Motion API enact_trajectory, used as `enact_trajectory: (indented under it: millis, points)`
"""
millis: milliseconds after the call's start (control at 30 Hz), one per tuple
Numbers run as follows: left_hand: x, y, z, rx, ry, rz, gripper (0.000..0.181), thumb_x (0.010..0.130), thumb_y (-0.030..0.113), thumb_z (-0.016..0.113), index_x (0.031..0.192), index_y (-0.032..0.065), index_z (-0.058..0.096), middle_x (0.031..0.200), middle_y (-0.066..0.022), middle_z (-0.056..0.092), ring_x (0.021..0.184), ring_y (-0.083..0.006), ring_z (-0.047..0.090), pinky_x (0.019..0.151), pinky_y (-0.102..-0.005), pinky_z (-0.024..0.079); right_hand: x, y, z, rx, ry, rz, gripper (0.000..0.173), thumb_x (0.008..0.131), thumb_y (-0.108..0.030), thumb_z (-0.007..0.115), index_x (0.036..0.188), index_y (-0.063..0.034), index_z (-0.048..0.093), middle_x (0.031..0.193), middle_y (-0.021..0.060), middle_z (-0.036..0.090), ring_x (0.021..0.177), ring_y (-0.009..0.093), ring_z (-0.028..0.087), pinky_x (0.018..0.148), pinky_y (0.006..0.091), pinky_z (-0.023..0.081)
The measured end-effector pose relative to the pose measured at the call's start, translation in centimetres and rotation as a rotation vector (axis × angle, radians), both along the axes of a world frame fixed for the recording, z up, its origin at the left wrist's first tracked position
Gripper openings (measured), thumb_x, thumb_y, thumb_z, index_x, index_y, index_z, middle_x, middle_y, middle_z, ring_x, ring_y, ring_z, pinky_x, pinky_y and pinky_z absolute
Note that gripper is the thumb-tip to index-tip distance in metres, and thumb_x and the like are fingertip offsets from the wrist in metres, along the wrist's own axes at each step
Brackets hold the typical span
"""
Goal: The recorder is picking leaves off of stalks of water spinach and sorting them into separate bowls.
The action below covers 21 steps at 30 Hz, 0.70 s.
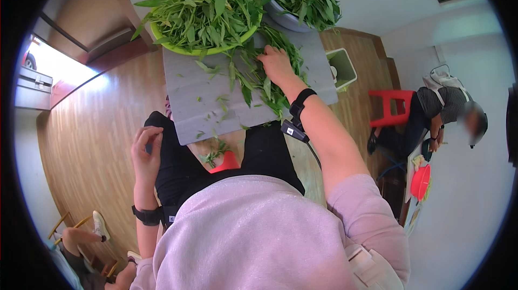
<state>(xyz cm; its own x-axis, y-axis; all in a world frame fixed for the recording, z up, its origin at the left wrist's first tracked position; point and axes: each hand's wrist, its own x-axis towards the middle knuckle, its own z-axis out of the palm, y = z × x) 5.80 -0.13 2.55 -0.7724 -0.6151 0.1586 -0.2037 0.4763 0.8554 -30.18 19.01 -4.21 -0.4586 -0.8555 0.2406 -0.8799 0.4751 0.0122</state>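
Observation:
A loose pile of leafy green stems (pixel 283 39), which look like water spinach, lies along the right half of a grey-covered table (pixel 210 91). My right hand (pixel 277 63) rests on that pile with its fingers bent; leaves and the hand itself hide whether it grips a stem. Over my left knee, off the table's near left corner, my left hand (pixel 146 146) is raised with thumb and fingertips brought together and nothing visible in it. Behind the pile stand a heaped lime-green basin (pixel 206 51) and a pale grey-blue basin (pixel 279 15) of similar greens.
Leaf scraps dot the table's near part. On the floor between my legs, greens lie by a red container (pixel 224 162). An open bin (pixel 346 69) stands right of the table. A person sits beyond a red stool (pixel 390 108) at right; another person's legs (pixel 81 237) show lower left.

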Motion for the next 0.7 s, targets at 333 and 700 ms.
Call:
enact_trajectory:
  millis: [333,700]
  points:
    - [-1.2,-0.1,-0.6,0.109,0.046,-0.004,0.010,0.081,-0.005,0.058,0.090,-0.0010,0.061,0.086,-0.0072,0.059,0.072,-0.0139,0.056,0.067,-0.0239,0.045,1.6,0.0,7.7,-0.527,-0.737,-0.046,0.012,0.080,-0.010,0.065,0.091,-0.0053,0.067,0.089,0.0057,0.063,0.082,0.016,0.058,0.074,0.0277,0.045]
    - [-8.5,1.9,2.9,0.158,0.207,-0.179,0.024,0.078,0.000,0.063,0.102,0.0037,0.062,0.086,-0.0073,0.059,0.076,-0.0154,0.057,0.066,-0.0252,0.046,7.0,-1.2,10.6,-0.469,-1.415,0.006,0.029,0.081,-0.009,0.068,0.108,-0.0029,0.058,0.084,-0.0011,0.063,0.078,0.005,0.056,0.073,0.0210,0.043]
